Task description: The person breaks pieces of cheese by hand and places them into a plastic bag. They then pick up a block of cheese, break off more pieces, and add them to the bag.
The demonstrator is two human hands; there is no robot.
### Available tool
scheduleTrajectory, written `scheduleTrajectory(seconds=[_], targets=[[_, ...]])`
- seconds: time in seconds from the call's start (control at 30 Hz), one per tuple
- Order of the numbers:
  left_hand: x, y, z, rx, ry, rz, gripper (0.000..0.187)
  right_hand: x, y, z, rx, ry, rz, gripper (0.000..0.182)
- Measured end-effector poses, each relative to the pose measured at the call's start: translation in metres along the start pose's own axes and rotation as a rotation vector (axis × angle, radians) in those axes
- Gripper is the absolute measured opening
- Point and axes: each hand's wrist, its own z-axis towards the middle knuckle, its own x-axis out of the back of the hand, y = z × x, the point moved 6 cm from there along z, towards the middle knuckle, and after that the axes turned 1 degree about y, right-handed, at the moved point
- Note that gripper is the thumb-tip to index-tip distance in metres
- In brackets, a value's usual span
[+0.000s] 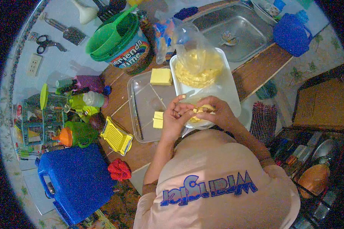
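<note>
Close together over the near end of a white tray (233, 89), my left hand (176, 114) and my right hand (219, 110) both pinch small pale-yellow pieces that look like cheese (203, 109). One tiny cube (183, 96) clings near a left fingertip. More yellow pieces show beneath my fingers, partly hidden. Farther up the tray lies a clear plastic bag (193, 57) with many yellow pieces in and around it. Left of the tray, a clear shallow container or lid (143, 103) carries a large yellow block (161, 77) and a smaller cut block (158, 120).
A yellow slicer (116, 136) and a red cloth (119, 169) lie at the left. Beyond stand a printed bucket (132, 51) with green strainer and a metal sink (240, 34). A blue jug (76, 179) is at lower left, a rack of utensils (313, 168) at right.
</note>
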Motion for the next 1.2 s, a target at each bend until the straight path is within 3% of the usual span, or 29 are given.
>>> scheduleTrajectory(seconds=[0.2, 0.37, 0.53, 0.7, 1.2], targets=[[-0.005, 0.008, -0.004, -0.072, 0.000, 0.062, 0.057, 0.002, -0.013, 0.001, 0.142, 0.030, -0.113, 0.026], [-0.004, 0.009, -0.006, -0.043, -0.021, 0.030, 0.041, 0.004, -0.017, -0.002, 0.107, 0.027, -0.047, 0.018], [-0.002, 0.006, -0.011, 0.052, -0.029, 0.050, 0.024, 0.005, -0.024, -0.003, 0.203, 0.082, -0.073, 0.017], [-0.007, 0.013, -0.016, 0.072, 0.000, 0.148, 0.023, 0.007, -0.035, -0.005, 0.261, 0.134, -0.140, 0.016], [-0.010, 0.014, -0.018, -0.119, -0.022, 0.372, 0.022, 0.005, -0.045, -0.009, 0.330, 0.224, -0.264, 0.017]])
